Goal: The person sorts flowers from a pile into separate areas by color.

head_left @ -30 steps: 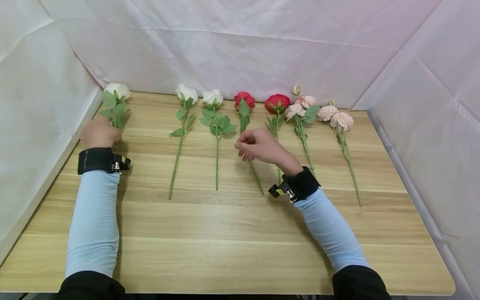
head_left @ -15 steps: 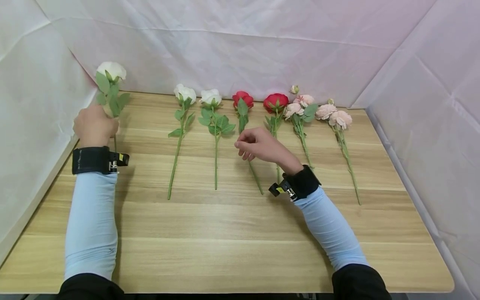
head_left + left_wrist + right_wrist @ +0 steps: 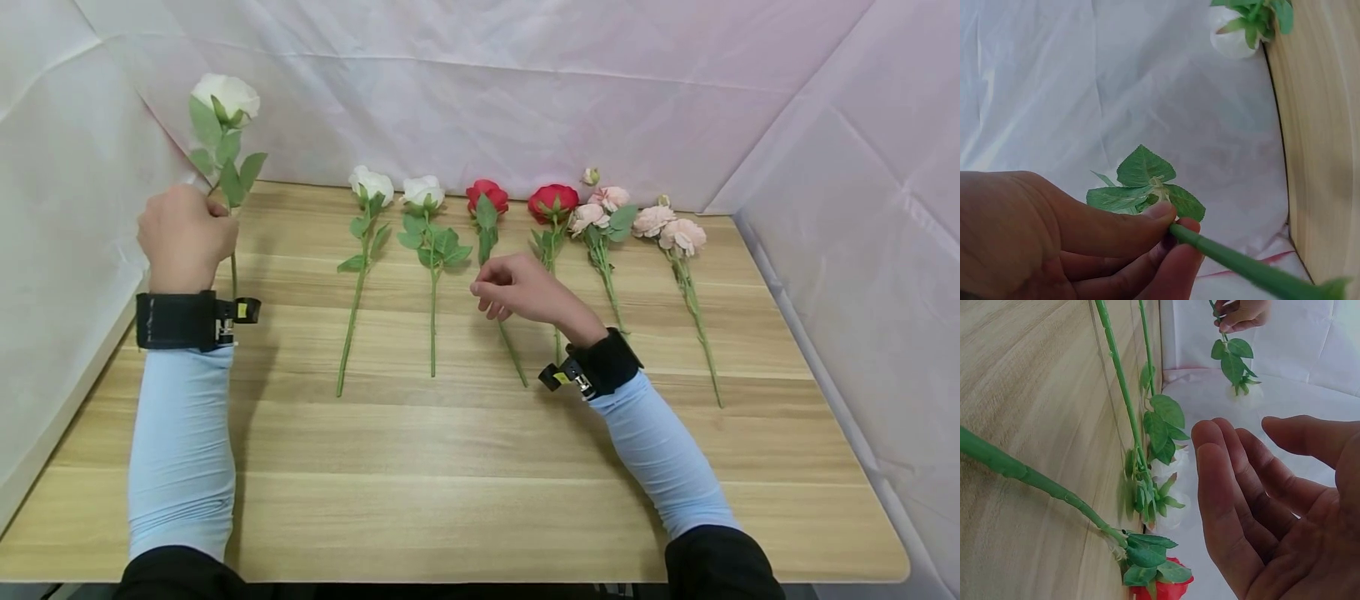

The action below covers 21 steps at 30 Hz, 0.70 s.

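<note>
White rose (image 3: 226, 94) near table's left edge (image 3: 112, 350)

Pale wood-grain counter (image 3: 465, 467) is running wide across the head view, planks lying left to right, its near edge showing below. White creased sheeting (image 3: 525, 100) is hanging as a backdrop behind it and closing in both sides, taking on a faint pink cast toward the right. Soft, even light is falling, throwing only weak shadows.
</note>
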Each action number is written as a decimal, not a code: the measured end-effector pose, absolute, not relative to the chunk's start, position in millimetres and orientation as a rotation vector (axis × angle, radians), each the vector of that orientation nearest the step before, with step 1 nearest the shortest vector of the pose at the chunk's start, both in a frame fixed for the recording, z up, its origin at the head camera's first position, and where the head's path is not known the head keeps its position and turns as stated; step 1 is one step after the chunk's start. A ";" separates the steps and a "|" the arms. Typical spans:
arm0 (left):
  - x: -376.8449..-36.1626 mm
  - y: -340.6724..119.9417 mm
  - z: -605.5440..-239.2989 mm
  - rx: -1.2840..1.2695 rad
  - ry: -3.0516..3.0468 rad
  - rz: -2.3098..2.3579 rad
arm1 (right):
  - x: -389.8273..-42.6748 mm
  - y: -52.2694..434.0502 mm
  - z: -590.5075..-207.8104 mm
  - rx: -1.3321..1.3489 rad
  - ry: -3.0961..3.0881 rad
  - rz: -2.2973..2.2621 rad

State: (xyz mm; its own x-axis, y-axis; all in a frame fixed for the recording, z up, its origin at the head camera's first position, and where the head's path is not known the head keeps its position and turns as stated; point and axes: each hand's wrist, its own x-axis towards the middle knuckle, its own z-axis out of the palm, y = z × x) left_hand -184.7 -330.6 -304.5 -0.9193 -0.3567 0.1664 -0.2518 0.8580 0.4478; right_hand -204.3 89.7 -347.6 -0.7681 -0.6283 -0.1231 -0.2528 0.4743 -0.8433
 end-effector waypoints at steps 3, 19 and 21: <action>-184.2 -325.1 -302.3 0.396 -2.777 -0.636 | -204.5 90.2 -347.7 -0.736 2.313 -1.213; -183.0 -266.7 -298.6 0.105 -2.894 -0.888 | -203.7 85.3 -351.0 -0.731 2.320 -1.179; -183.0 -257.2 -299.4 0.057 -2.922 -0.939 | -202.6 84.1 -351.3 -0.724 2.307 -1.182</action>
